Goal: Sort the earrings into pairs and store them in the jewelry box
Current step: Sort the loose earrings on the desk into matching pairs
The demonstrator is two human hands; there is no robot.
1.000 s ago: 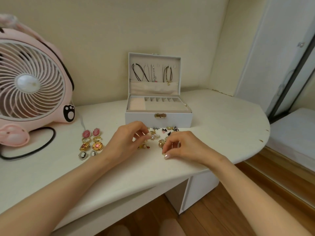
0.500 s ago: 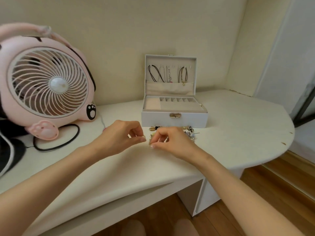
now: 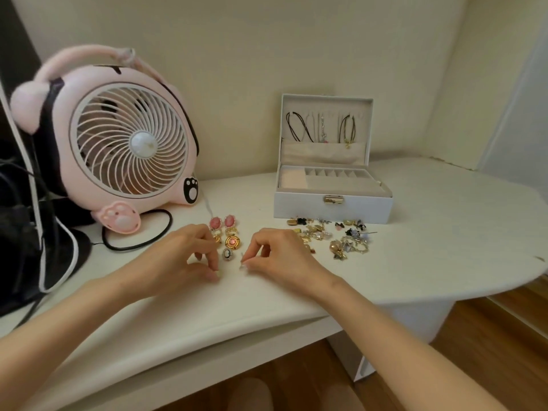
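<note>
The right hand pinches a tiny earring low over the tabletop, the curled left hand may hold one too, I cannot tell, and a slip could scatter the neat pairs between them.

Your left hand and right hand are sitting side by side over the table, fingertips close together, with a small earring sitting in the right ones. The paired earrings are lying just beyond the gap between your fingers. The loose pile is sprawling right of your right fingers, with the jewelry box standing behind it and the fan sitting back-left of your left fingers.
</note>
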